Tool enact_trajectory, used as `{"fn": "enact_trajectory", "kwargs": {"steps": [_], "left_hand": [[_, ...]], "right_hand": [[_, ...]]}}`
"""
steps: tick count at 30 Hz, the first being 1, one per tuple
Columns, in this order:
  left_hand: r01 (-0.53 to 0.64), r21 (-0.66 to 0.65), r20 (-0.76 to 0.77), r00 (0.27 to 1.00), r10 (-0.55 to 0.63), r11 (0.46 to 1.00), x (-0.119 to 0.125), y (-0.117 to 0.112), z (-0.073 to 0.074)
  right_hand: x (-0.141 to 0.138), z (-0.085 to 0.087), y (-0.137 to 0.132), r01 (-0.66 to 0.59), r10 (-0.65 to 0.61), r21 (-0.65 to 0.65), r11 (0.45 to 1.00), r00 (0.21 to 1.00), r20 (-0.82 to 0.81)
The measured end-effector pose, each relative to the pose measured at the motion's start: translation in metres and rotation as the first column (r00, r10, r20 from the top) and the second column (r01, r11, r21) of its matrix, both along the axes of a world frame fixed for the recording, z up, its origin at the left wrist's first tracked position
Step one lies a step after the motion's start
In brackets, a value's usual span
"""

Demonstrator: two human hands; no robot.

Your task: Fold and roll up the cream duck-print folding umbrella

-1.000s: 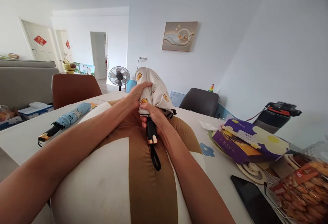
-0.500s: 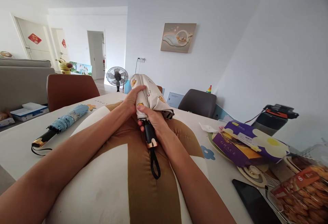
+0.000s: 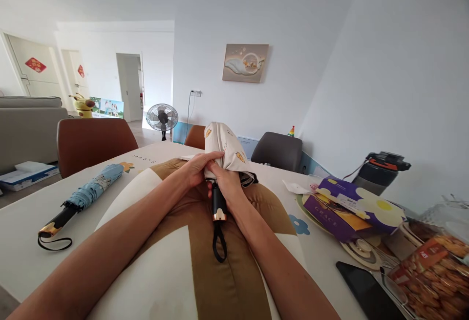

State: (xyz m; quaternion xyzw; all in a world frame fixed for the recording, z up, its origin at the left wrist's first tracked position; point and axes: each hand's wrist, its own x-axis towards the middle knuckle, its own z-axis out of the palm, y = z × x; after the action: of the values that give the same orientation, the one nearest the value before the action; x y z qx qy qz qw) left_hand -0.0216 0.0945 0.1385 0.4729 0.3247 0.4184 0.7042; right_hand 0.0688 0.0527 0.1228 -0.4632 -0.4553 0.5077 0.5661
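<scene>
A cream folding umbrella (image 3: 225,146) with small yellow-orange prints is gathered between my two hands, its canopy pointing away and its black, gold-tipped handle towards me. My left hand (image 3: 200,167) is closed on the left side of the fabric, thumb lying across it. Closed round the lower canopy just above the handle is my right hand (image 3: 226,182). Some loose cloth bulges out on the right beyond it. A black wrist strap hangs from the handle. To the left, a folded light-blue umbrella (image 3: 93,188) lies on the table (image 3: 22,232).
A brown-and-white cushion (image 3: 216,290) fills the space under my arms. On the right are a purple box (image 3: 330,217), a dark bottle (image 3: 379,173), a black phone (image 3: 362,286) and a pack of nuts (image 3: 436,276). Chairs (image 3: 278,150) and a fan (image 3: 162,117) stand beyond the table.
My left hand has slid down the canopy to meet the right hand. The umbrella sits slightly lower and more upright in view. The camera view has shifted a little.
</scene>
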Motion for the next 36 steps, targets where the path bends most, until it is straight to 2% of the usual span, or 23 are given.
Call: {"fn": "enact_trajectory", "kwargs": {"steps": [4,10,14,17,20,21,23,24,25,26,27,29,31,33,36], "left_hand": [[0.043,0.036,0.004,0.999,-0.043,0.998,-0.003,0.001,-0.001],[-0.056,-0.089,0.013,0.998,0.057,0.994,-0.001,-0.002,0.002],[-0.155,-0.077,-0.049,0.987,0.151,0.985,0.001,-0.001,0.0],[-0.235,-0.076,0.011,0.972,0.237,0.969,0.001,0.003,-0.004],[-0.294,-0.137,0.128,0.941,0.312,0.946,-0.002,0.006,-0.006],[-0.288,-0.166,0.143,0.939,0.312,0.943,-0.004,0.006,-0.006],[-0.251,-0.211,0.149,0.947,0.285,0.945,-0.007,0.003,-0.004],[-0.236,-0.225,0.147,0.951,0.272,0.945,-0.009,0.001,-0.003],[-0.221,-0.231,0.145,0.955,0.258,0.947,-0.01,0.0,-0.002],[-0.211,-0.232,0.143,0.958,0.248,0.95,-0.011,-0.002,-0.001],[-0.201,-0.229,0.141,0.961,0.237,0.952,-0.012,-0.004,0.0],[-0.177,-0.22,0.136,0.968,0.21,0.959,-0.012,-0.005,0.0],[-0.165,-0.209,0.133,0.972,0.195,0.964,-0.012,-0.005,0.0],[-0.161,-0.198,0.129,0.973,0.189,0.967,-0.012,-0.003,-0.002],[-0.155,-0.191,0.139,0.973,0.183,0.969,-0.01,-0.001,-0.003]], "right_hand": [[-0.002,0.007,-0.005,0.025,-0.026,-0.039,0.999,0.999,-0.036],[-0.004,0.006,-0.006,-0.009,0.012,-0.059,0.998,0.998,0.061],[-0.003,0.003,-0.003,-0.048,0.048,-0.001,0.999,0.989,0.137],[0.006,0.01,-0.011,-0.113,0.098,0.041,0.993,0.959,0.267],[0.03,0.031,-0.031,-0.112,0.083,0.033,0.993,0.876,0.474],[0.041,0.039,-0.038,-0.073,0.046,0.034,0.997,0.865,0.5],[0.067,0.055,-0.044,0.075,-0.144,0.165,0.984,0.875,0.461],[0.08,0.06,-0.043,0.182,-0.278,0.253,0.95,0.863,0.421],[0.092,0.063,-0.038,0.25,-0.359,0.303,0.92,0.847,0.391],[0.102,0.064,-0.03,0.273,-0.379,0.303,0.913,0.843,0.381],[0.11,0.062,-0.02,0.259,-0.338,0.241,0.935,0.855,0.393],[0.119,0.056,0.004,0.217,-0.212,0.038,0.975,0.878,0.429],[0.12,0.049,0.025,0.185,-0.118,-0.113,0.976,0.89,0.441],[0.115,0.046,0.038,0.149,-0.062,-0.162,0.975,0.893,0.445],[0.105,0.051,0.041,0.087,0.0,-0.209,0.974,0.923,0.386]]}}
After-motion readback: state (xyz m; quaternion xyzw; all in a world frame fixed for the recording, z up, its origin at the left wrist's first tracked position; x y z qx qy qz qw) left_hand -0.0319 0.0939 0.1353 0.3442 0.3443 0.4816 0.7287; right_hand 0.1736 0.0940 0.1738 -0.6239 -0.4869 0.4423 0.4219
